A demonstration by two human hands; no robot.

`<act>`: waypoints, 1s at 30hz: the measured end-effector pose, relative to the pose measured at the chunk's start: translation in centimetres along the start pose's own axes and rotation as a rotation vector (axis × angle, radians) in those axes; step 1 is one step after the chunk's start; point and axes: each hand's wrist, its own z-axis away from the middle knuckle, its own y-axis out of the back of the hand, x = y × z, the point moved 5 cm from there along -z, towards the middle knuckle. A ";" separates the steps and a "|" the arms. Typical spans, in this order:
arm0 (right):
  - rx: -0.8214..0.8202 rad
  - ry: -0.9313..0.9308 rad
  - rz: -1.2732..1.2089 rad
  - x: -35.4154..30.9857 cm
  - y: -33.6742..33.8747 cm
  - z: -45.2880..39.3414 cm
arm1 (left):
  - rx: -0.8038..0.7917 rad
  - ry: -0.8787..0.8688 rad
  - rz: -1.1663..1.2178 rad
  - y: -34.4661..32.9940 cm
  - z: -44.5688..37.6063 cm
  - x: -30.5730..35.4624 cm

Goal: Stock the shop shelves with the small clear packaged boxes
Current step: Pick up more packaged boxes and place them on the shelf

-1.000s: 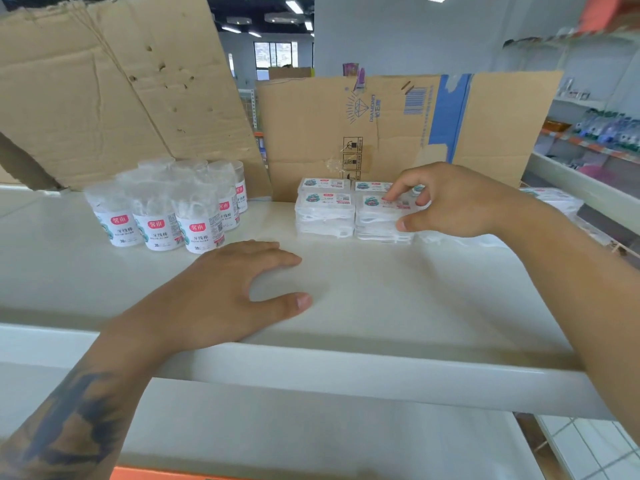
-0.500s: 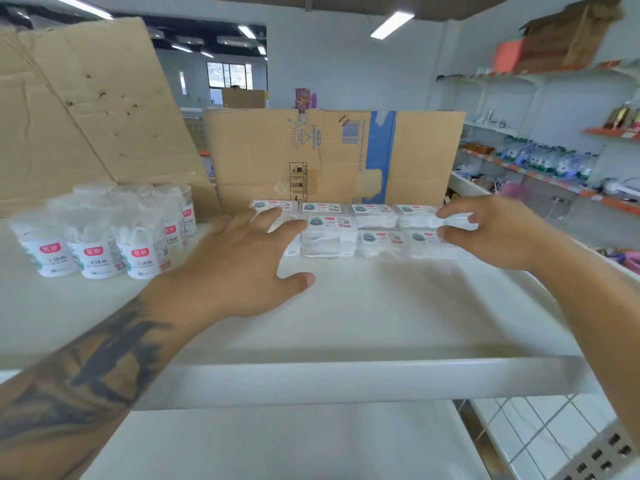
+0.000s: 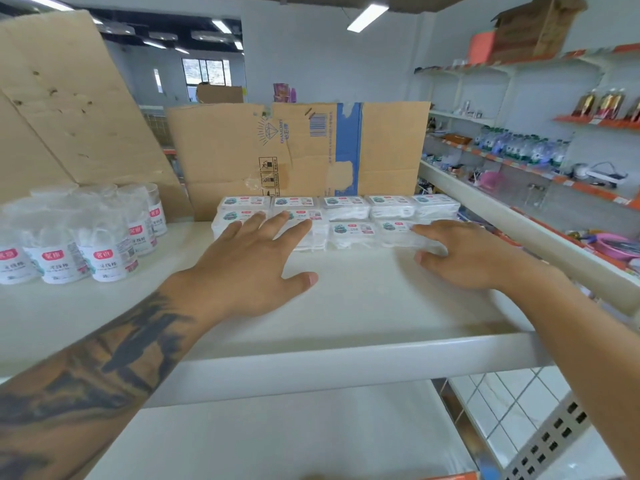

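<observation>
1. Nearest me, the white front rail of the shelf runs across, and both my forearms reach over it; a lower shelf board shows beneath
2. My left hand is flat and spread over the shelf top, fingers apart and straight, holding nothing; the fingertips lie at the front-left stack of boxes, though I can't tell if they press it
3. My right hand is low on the right, fingers loosely extended, the index pointing at the front-right box; nothing gripped
4. The small clear packaged boxes sit in two rows between and just beyond my hands, labels up, stacked, the back row against the cardboard
5. Off to the left, a cluster of round tubs with red labels stands upright
6. Behind it all, a flattened cardboard sheet stands upright, with another cardboard panel leaning at left
7. Far right, wall shelves carry bottles and goods
</observation>
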 end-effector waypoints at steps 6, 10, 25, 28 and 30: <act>-0.015 0.017 0.006 -0.6 -0.2 -0.2 | 0.004 0.027 0.000 -0.2 0.3 -0.1; -0.025 0.011 0.014 -0.8 -0.3 -0.3 | 0.004 0.034 -0.016 0.0 0.3 0.1; 0.069 -0.017 0.005 -0.3 -0.7 0.1 | -0.039 -0.186 -0.168 0.4 -3.6 8.3; 0.081 -0.007 -0.009 -0.3 -1.0 -0.1 | -0.046 -0.176 -0.149 0.3 -3.4 8.3; 0.080 -0.011 0.003 -0.2 -1.2 -0.2 | -0.047 -0.173 -0.145 0.3 -3.4 8.4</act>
